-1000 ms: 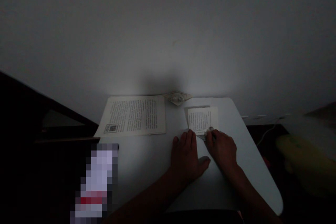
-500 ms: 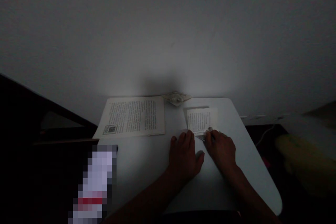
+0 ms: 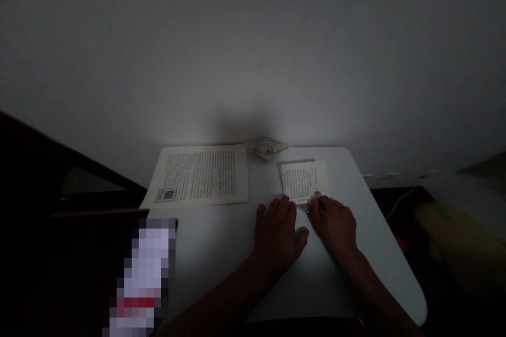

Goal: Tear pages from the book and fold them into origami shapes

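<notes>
A small folded sheet of printed paper (image 3: 302, 179) lies on the white table in front of my hands, a darker pointed corner showing at its near edge. My left hand (image 3: 275, 231) rests palm down with its thumb apart, fingertips at the paper's near left corner. Curled at the near right corner, my right hand (image 3: 335, 224) pinches the paper's edge; the exact grip is partly hidden by its own fingers. Everything is dim.
At the table's (image 3: 213, 253) far left lie flat printed pages (image 3: 201, 176). A folded paper shape (image 3: 266, 148) stands against the wall (image 3: 253, 63). A pixelated bright object (image 3: 146, 268) is at the near left. A cable (image 3: 401, 202) and blurred yellow item (image 3: 458, 247) lie off to the right.
Almost nothing differs. Both hands stay at the paper's near edge, with only a very slight shift of the fingers and the paper.
</notes>
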{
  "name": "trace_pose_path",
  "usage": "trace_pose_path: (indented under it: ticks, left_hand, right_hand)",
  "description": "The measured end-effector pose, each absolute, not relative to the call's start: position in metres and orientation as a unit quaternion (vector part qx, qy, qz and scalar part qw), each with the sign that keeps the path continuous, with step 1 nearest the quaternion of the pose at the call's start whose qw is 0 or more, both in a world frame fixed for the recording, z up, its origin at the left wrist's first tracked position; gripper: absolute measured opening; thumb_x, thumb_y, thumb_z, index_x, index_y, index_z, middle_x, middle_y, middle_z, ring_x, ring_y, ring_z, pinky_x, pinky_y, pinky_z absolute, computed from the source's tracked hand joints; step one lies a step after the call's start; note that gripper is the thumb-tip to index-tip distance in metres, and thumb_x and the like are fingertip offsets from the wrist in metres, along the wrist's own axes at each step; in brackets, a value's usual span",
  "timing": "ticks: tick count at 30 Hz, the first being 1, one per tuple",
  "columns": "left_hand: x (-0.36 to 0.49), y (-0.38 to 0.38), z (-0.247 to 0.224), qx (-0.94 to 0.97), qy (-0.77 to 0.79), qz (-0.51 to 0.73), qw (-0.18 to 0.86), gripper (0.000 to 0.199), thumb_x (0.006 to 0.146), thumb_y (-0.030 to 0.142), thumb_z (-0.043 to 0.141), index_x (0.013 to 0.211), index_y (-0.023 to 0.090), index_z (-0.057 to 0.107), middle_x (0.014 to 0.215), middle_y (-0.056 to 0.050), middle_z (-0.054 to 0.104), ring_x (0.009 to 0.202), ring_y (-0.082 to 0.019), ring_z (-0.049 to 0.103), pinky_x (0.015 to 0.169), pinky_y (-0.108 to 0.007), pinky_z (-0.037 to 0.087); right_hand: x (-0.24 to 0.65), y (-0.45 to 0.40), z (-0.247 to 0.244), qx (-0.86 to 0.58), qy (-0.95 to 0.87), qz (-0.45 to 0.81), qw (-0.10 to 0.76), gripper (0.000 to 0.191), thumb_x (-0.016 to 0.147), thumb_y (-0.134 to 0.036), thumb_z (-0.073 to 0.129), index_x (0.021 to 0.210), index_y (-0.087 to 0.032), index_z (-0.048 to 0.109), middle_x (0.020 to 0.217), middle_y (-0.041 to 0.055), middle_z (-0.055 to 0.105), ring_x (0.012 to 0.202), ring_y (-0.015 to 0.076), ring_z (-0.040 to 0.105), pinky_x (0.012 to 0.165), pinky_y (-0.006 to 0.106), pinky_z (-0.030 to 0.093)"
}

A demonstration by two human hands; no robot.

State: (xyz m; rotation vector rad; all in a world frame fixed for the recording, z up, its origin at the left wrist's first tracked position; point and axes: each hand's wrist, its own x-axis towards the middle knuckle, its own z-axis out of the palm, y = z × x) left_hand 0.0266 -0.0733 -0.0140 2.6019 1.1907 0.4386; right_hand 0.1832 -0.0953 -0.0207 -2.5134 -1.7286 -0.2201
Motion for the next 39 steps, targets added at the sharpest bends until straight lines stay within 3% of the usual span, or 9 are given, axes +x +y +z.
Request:
trace_pose_path:
  ticks: [14, 17, 22, 28, 39]
  left_hand:
    - [0.025, -0.072, -0.016, 0.895, 0.399, 0.148, 0.136, 0.041, 0.086, 0.045, 0.047, 0.122, 0.026, 0.052, 0.137, -0.011, 0.044, 0.123, -0.031, 0.039, 0.094, -0.056, 0.031]
    - [0.026, -0.073, -0.015, 0.891, 0.404, 0.145, 0.148, 0.045, 0.086, 0.043, 0.046, 0.126, 0.021, 0.048, 0.138, -0.013, 0.043, 0.124, -0.031, 0.038, 0.096, -0.055, 0.031]
    - [0.028, -0.076, -0.017, 0.884, 0.417, 0.144, 0.154, 0.056, 0.086, 0.039, 0.044, 0.133, 0.010, 0.039, 0.139, -0.016, 0.043, 0.124, -0.032, 0.037, 0.099, -0.055, 0.029]
    - [0.029, -0.076, -0.019, 0.883, 0.420, 0.145, 0.149, 0.057, 0.085, 0.040, 0.046, 0.133, 0.010, 0.039, 0.138, -0.016, 0.043, 0.123, -0.032, 0.037, 0.099, -0.055, 0.029]
    - [0.029, -0.076, -0.018, 0.883, 0.423, 0.143, 0.149, 0.057, 0.085, 0.041, 0.046, 0.133, 0.010, 0.039, 0.137, -0.016, 0.044, 0.123, -0.032, 0.038, 0.098, -0.055, 0.030]
  right_hand:
    - [0.183, -0.096, -0.020, -0.825, -0.559, -0.068, 0.054, 0.037, 0.092, -0.035, 0.036, 0.075, -0.015, 0.062, 0.071, 0.0092, 0.068, 0.065, 0.0212, 0.061, 0.064, 0.031, 0.035]
    - [0.183, -0.096, -0.020, -0.825, -0.559, -0.061, 0.062, 0.039, 0.092, -0.037, 0.036, 0.077, -0.015, 0.064, 0.071, 0.0099, 0.068, 0.067, 0.0218, 0.062, 0.065, 0.031, 0.036]
    - [0.181, -0.097, -0.019, -0.825, -0.553, -0.067, 0.095, 0.051, 0.088, -0.053, 0.040, 0.098, -0.010, 0.066, 0.078, 0.0134, 0.070, 0.072, 0.0256, 0.064, 0.069, 0.035, 0.040]
    - [0.178, -0.097, -0.017, -0.831, -0.543, -0.057, 0.109, 0.067, 0.079, -0.068, 0.042, 0.100, -0.008, 0.065, 0.076, 0.0145, 0.070, 0.074, 0.0288, 0.064, 0.070, 0.037, 0.041]
    - [0.183, -0.106, -0.019, -0.831, -0.525, -0.017, 0.185, 0.062, 0.073, -0.068, 0.050, 0.103, -0.014, 0.059, 0.080, 0.0105, 0.070, 0.070, 0.0255, 0.064, 0.064, 0.034, 0.040]
